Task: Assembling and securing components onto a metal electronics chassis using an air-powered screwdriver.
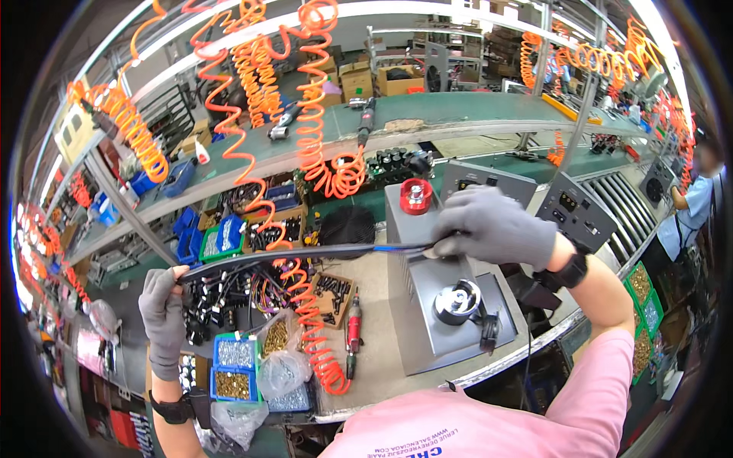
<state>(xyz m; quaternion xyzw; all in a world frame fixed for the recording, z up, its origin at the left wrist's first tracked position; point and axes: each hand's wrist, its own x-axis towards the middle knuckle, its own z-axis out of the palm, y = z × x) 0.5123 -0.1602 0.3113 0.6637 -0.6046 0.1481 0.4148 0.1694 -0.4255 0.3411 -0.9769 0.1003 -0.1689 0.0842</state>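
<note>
A long black cable (290, 255) with a short blue stretch runs taut across the bench in front of me. My left hand (163, 313), in a grey glove, is closed on its left end. In a matching glove, my right hand (492, 229) pinches the other end above a grey metal housing (408, 305). On the housing sit a red round part (416, 197) and, nearer me, a chrome round part (456, 302). A bundled black cord (489, 333) lies beside the chrome part.
Left of the housing are a red power screwdriver (353, 332), a cardboard tray of black parts (333, 299) and blue bins of screws (233, 385). Orange coiled hoses (311, 328) hang over the bench. Grey panels (574, 211) stand at right; a co-worker (687, 206) is farther right.
</note>
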